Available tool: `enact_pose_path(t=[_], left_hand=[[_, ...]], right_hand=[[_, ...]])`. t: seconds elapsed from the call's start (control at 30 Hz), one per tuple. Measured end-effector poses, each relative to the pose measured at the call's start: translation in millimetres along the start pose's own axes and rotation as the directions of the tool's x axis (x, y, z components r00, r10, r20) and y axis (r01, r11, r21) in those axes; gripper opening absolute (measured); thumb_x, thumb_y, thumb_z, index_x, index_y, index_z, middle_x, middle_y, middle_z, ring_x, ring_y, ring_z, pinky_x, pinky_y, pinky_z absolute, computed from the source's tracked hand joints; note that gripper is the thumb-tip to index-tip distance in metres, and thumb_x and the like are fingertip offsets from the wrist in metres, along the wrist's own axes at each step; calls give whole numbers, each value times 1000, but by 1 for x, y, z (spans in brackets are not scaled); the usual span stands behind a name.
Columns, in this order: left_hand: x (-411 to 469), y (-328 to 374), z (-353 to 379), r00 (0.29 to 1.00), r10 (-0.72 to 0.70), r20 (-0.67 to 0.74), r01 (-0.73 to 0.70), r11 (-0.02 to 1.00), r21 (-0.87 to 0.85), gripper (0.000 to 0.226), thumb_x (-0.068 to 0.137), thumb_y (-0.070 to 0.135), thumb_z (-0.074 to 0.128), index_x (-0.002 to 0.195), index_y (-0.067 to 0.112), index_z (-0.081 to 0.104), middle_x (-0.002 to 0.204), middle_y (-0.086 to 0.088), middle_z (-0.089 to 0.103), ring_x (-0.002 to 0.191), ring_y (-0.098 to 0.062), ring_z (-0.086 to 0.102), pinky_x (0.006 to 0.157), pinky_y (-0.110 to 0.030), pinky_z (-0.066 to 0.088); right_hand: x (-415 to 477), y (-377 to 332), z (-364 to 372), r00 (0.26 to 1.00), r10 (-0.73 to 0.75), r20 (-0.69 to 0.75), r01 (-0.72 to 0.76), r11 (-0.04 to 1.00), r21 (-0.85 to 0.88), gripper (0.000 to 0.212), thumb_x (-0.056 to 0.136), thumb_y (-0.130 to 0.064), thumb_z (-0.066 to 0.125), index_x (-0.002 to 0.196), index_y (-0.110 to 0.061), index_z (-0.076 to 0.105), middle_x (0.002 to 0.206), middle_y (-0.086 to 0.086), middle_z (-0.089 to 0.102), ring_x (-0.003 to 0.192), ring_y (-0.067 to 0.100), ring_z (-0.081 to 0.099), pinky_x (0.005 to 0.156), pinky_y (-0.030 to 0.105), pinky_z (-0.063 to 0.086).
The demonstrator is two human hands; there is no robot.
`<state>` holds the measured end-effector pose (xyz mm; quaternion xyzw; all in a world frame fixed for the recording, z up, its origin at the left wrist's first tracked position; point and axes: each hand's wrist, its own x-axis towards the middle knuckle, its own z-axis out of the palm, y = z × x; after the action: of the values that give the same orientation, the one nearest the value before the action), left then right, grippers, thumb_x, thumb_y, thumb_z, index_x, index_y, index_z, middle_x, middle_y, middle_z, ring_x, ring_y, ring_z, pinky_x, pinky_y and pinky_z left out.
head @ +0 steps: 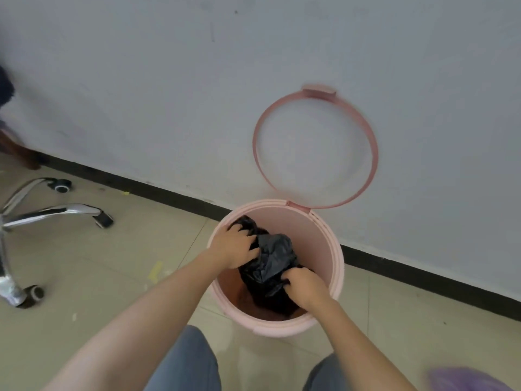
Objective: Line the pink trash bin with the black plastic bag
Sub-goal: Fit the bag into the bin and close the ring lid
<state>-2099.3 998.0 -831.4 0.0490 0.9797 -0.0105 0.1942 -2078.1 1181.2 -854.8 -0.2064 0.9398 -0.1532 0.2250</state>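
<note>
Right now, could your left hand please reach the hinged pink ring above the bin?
Probably yes: the left hand grips the black bag, but nothing blocks the way up to the ring.
</note>
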Motion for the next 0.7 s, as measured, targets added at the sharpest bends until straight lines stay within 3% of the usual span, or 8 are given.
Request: enact_pose_path(t=[0.1, 0.2, 0.3, 0.4, 0.5, 0.57, 0.63, 0.7], left_hand=[[16, 8, 10, 995, -19, 100, 40, 975, -218, 49, 97, 43, 23, 131, 15, 46, 136, -15, 51, 124, -34, 43, 105, -44, 33], [17, 16, 6, 988, -32, 152, 76, 953, -293, 47, 98, 39, 24, 117, 9, 54, 128, -18, 57, 114, -34, 52, 96, -42, 39], [9, 17, -5, 989, -119, -89, 38, 784, -620, 36, 99, 26, 31, 125, 7, 48, 130, -18, 55, 118, -33, 51, 95, -37, 40], [-16, 15, -19, 832, -442, -337, -125, 441, -889, 45, 98, 15, 37, 141, 10, 29, 143, -11, 42, 131, -25, 39, 108, -33, 30], [-57, 26, -18, 635, -683, -361, -212, 295, -932, 48, 96, 18, 43, 141, 11, 28, 144, -7, 36, 132, -20, 36, 112, -37, 30], [-79, 39, -9, 673, -693, -258, -192, 172, -966, 45, 93, 22, 48, 136, 15, 35, 127, 7, 47, 115, -8, 48, 102, -30, 40], [-91, 51, 4, 793, -600, -112, -159, -27, -987, 38, 91, 26, 53, 126, 20, 41, 113, 16, 53, 103, 1, 52, 99, -30, 44], [-97, 55, 10, 855, -510, 94, -28, -226, -974, 52, 88, 33, 58, 134, 19, 37, 123, 8, 53, 113, -13, 53, 100, -42, 46]], right_hand=[[-4, 2, -12, 976, 12, -216, 19, 990, 141, 25, 89, -13, 48, 111, -13, 61, 109, 13, 65, 102, 30, 57, 83, 36, 45], [-19, 5, -20, 902, 48, -428, 61, 970, 237, 23, 84, -7, 57, 105, -11, 67, 102, 13, 64, 102, 28, 51, 88, 34, 40], [-28, 11, -22, 884, 89, -460, 62, 951, 302, 20, 80, -3, 62, 97, -8, 70, 102, 13, 63, 104, 28, 50, 87, 27, 33], [-33, 10, -20, 923, 86, -375, 80, 910, 407, 17, 85, -5, 57, 100, -9, 66, 100, 3, 57, 104, 23, 51, 85, 22, 33], [-40, 2, -12, 898, 130, -421, 103, 868, 486, 16, 90, -9, 52, 102, -11, 62, 100, -1, 57, 94, 13, 53, 74, 10, 39], [-44, -10, -8, 853, 144, -501, 148, 855, 497, 13, 89, -9, 54, 100, -10, 62, 95, -1, 57, 83, 3, 51, 73, 2, 39], [-49, -24, -3, 825, 102, -556, 217, 851, 478, 11, 87, -12, 57, 95, -8, 63, 90, -2, 56, 75, -2, 49, 74, -2, 36], [-54, -38, 1, 820, 19, -572, 297, 840, 454, 23, 84, -28, 52, 89, -7, 63, 88, -4, 54, 78, -2, 47, 74, 0, 36]])
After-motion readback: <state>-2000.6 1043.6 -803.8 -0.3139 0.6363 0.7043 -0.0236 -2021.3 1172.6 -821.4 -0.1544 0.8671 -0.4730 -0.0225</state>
